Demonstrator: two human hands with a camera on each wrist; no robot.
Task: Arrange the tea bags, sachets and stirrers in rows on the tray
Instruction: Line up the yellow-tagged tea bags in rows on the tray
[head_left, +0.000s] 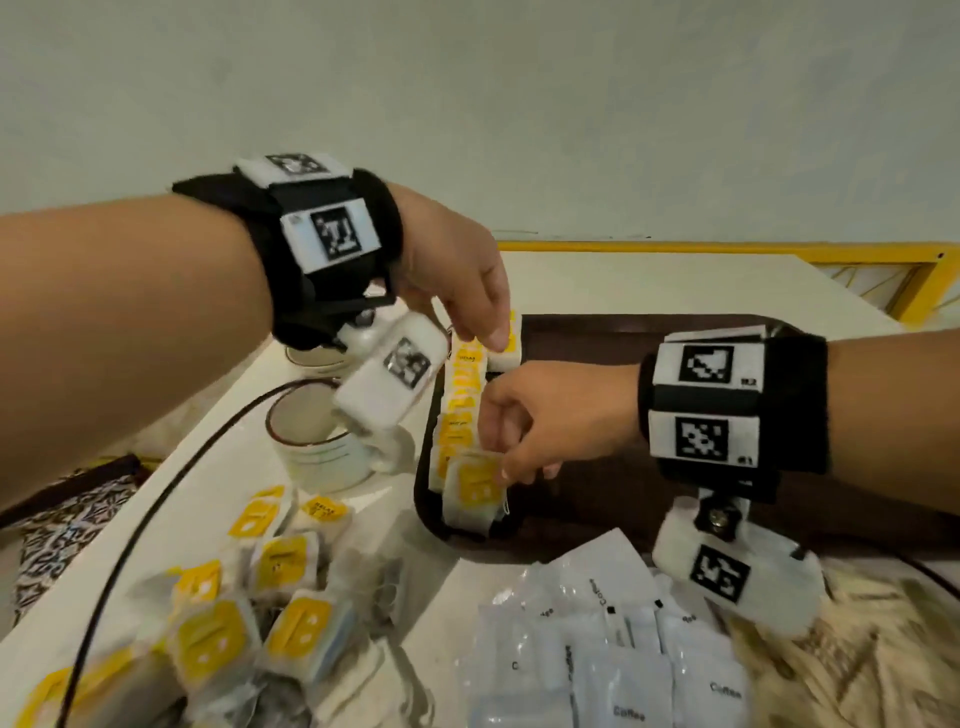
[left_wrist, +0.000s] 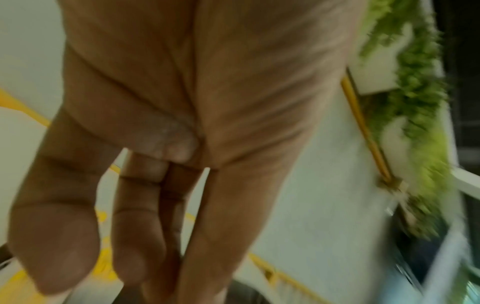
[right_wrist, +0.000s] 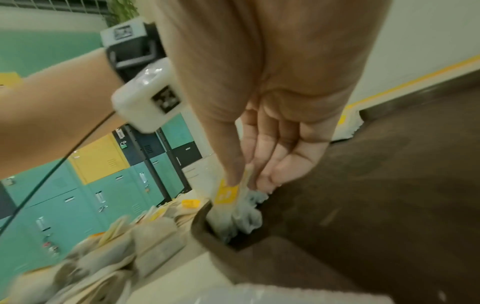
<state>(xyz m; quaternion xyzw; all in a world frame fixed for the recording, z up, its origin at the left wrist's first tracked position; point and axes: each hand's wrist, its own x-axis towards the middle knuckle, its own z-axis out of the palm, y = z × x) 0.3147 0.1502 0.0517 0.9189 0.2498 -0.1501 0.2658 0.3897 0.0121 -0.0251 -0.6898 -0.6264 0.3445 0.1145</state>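
A dark brown tray (head_left: 597, 512) lies on the white table. Down its left edge runs a row of tea bags (head_left: 460, 400) with yellow tags. My left hand (head_left: 493, 338) reaches down at the far end of the row, and its straight fingers (left_wrist: 135, 246) touch the last bag there. My right hand (head_left: 506, 470) is at the near end and pinches a tea bag (head_left: 475, 491) between thumb and fingers. In the right wrist view that tea bag (right_wrist: 226, 194) hangs into the tray's near corner (right_wrist: 207, 232).
Loose tea bags (head_left: 249, 613) are heaped at the lower left. White coffee sachets (head_left: 587, 644) lie at the bottom centre, with pale wooden stirrers (head_left: 857, 675) beside them on the right. Two white mugs (head_left: 322, 441) stand left of the tray. A black cable (head_left: 145, 519) crosses the table.
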